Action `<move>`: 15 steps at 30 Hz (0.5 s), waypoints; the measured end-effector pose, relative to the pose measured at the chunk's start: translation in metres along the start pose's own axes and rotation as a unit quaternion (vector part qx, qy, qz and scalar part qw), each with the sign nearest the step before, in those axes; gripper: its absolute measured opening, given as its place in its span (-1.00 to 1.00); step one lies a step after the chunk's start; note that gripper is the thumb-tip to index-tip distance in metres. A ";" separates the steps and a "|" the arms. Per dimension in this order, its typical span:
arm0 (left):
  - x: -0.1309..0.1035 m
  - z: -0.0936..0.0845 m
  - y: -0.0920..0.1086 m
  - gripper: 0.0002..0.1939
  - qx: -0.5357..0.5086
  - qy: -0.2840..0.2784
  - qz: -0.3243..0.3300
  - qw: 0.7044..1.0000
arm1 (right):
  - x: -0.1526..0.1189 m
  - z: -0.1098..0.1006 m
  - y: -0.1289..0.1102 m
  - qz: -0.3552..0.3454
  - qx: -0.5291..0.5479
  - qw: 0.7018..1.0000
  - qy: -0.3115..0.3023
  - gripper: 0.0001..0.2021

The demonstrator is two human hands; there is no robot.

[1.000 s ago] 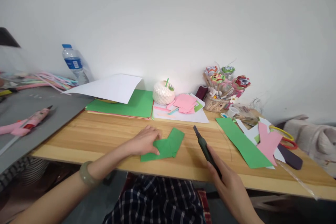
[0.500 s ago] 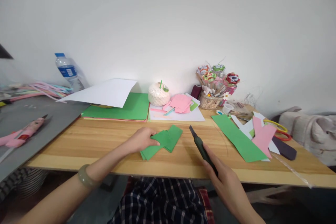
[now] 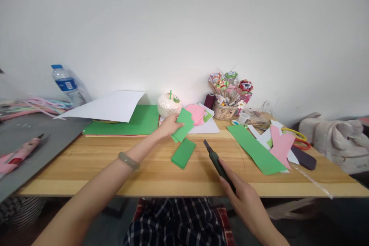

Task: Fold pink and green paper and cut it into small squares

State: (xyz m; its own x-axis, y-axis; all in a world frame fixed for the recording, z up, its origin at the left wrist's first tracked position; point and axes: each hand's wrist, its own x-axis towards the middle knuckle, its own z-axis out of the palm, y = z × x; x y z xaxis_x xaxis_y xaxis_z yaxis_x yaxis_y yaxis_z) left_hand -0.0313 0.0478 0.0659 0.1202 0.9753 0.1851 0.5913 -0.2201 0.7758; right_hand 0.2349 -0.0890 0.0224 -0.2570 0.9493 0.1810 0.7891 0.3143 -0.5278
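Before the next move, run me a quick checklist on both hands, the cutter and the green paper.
1. Left hand gripping the fanned green pieces: ok, pinched between thumb and fingers.
2. Right hand holding the cutter: ok.
3. Blade retracted: not ok, it is out.
4. Blade apart from left hand: ok.
5. Small green stack on the table held down: not ok, neither hand is on it.
6. Number of fanned pieces: cannot tell, they overlap.
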 end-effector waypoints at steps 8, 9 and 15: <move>-0.016 0.010 0.008 -0.67 0.062 -0.035 0.088 0.994 | -0.001 -0.001 -0.002 0.012 -0.003 1.000 -0.020 -0.52; -0.026 0.009 0.004 -0.71 0.064 -0.089 0.104 0.989 | -0.001 -0.001 -0.002 0.013 -0.001 1.000 -0.019 -0.52; -0.065 -0.001 -0.016 -0.24 0.137 -0.373 0.190 0.898 | -0.001 -0.003 -0.004 0.019 0.005 0.999 -0.031 -0.51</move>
State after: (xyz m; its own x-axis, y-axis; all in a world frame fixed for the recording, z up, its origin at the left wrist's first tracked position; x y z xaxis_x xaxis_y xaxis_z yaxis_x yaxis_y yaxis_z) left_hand -0.0493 -0.0124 0.0424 0.7949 0.5926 -0.1303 0.5565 -0.6264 0.5458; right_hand 0.2332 -0.0909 0.0269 -0.2620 0.9589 0.1089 0.7931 0.2782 -0.5418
